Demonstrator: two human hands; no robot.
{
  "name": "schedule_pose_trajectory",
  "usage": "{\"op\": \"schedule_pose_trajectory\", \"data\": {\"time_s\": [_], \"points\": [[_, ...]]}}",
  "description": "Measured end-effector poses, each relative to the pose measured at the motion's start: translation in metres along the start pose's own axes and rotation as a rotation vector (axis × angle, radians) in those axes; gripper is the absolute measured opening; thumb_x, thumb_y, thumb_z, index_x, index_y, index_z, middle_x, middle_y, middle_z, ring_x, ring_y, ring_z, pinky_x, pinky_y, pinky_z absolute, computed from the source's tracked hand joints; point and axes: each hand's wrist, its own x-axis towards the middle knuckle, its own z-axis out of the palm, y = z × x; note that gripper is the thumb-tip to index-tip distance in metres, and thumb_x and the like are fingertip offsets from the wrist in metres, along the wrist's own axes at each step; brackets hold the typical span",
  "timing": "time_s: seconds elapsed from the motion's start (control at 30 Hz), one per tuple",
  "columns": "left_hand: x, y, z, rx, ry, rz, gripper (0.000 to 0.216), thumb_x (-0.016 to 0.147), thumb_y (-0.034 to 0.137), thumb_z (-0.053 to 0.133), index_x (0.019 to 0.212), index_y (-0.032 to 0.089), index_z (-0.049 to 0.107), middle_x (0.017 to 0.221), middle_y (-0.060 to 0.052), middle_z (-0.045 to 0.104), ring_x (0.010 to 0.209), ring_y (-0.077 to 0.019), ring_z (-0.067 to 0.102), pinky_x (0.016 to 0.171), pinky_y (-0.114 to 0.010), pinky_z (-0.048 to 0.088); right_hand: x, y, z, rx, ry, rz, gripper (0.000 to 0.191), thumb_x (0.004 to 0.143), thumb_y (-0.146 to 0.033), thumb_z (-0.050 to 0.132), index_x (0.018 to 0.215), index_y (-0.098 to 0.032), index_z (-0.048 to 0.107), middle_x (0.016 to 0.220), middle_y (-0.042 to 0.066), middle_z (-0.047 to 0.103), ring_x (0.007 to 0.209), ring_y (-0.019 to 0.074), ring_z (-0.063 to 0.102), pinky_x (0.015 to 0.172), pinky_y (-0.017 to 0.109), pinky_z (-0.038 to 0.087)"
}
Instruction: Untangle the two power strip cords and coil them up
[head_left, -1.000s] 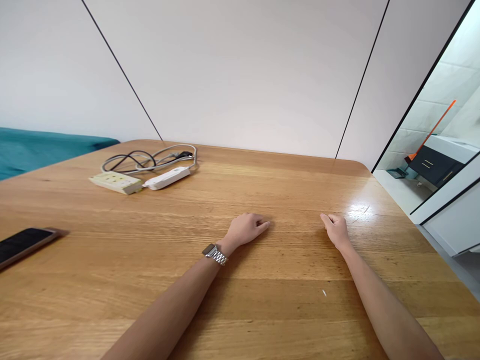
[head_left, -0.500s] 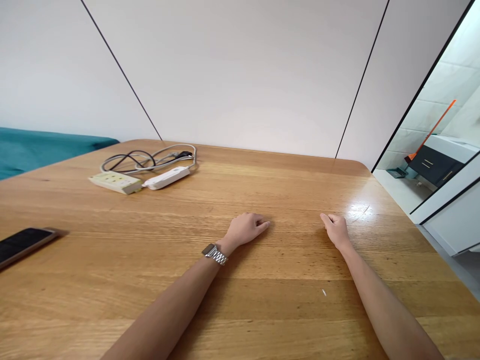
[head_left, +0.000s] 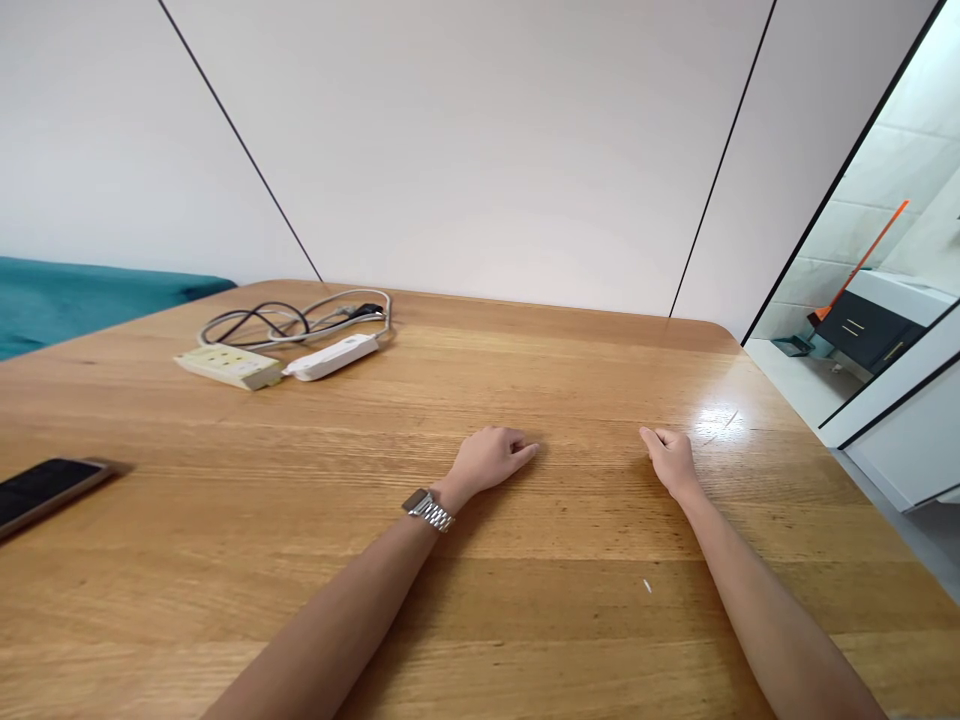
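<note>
The fingers of the left hand (head_left: 489,460) are curled in together, the thumb reaching out alongside them, and those of the right hand (head_left: 670,463) are folded into a loose fist with the thumb laid along the top; neither hand shows anything in its grasp, though the insides of the fists are hidden. The two hands lie apart, thumbs toward each other, and seem to rest on the wooden surface (head_left: 337,450). A wristwatch (head_left: 429,508) with a metal-link band circles the left wrist, and a thin white mark or sliver (head_left: 647,586) shows inward of the right forearm. Nearest the left hand, yet well out of its touch, lies a white power strip (head_left: 334,357), toward the far left corner, beside a cream power strip (head_left: 229,366) with its sockets facing up. Behind both, a grey cable (head_left: 390,312) and a black cable (head_left: 279,304) loop over each other. The strips look stiff, smooth and fairly light, best taken across the narrow width at mid-body; the cables look bendy and likely to drag or snag. A phone (head_left: 49,490) lies at the left edge of view. Beyond stand a pale panelled wall (head_left: 480,150), teal upholstery (head_left: 90,295) and, at right, an orange-handled broom (head_left: 870,255).
</note>
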Motion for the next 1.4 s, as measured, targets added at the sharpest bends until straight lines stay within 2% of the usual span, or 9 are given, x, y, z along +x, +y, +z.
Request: {"op": "schedule_pose_trajectory", "data": {"time_s": [0.47,0.73,1.4], "points": [[0.0014,-0.0035,0.0027,-0.001,0.008,0.010,0.042,0.086,0.049,0.043,0.058,0.019,0.049,0.062,-0.003,0.058,0.060,-0.0161,0.053,0.054,-0.027,0.023,-0.0003,-0.0019,-0.0007,0.002,0.004,-0.011,0.044,0.077,-0.046,0.048,0.047,-0.022,0.027,0.046,-0.006,0.023,0.048,0.0091,0.025,0.048,0.025,0.021],[0.0002,-0.0021,0.0014,-0.003,0.009,0.005,0.042,0.086,0.049,0.043,0.057,0.019,0.044,0.061,-0.003,0.057,0.060,-0.0166,0.051,0.054,-0.028,0.023,-0.0006,-0.0028,-0.0008,0.008,0.000,-0.004,0.044,0.078,-0.045,0.049,0.048,-0.023,0.025,0.046,-0.006,0.023,0.047,0.0090,0.024,0.047,0.025,0.020],[0.0010,-0.0019,0.0017,0.013,0.000,-0.002,0.041,0.087,0.049,0.043,0.058,0.020,0.048,0.063,-0.003,0.058,0.062,-0.0180,0.054,0.055,-0.028,0.024,0.0001,-0.0027,-0.0007,0.006,-0.001,-0.003,0.044,0.077,-0.046,0.048,0.046,-0.022,0.027,0.047,-0.006,0.023,0.047,0.0091,0.026,0.048,0.026,0.020]]}}
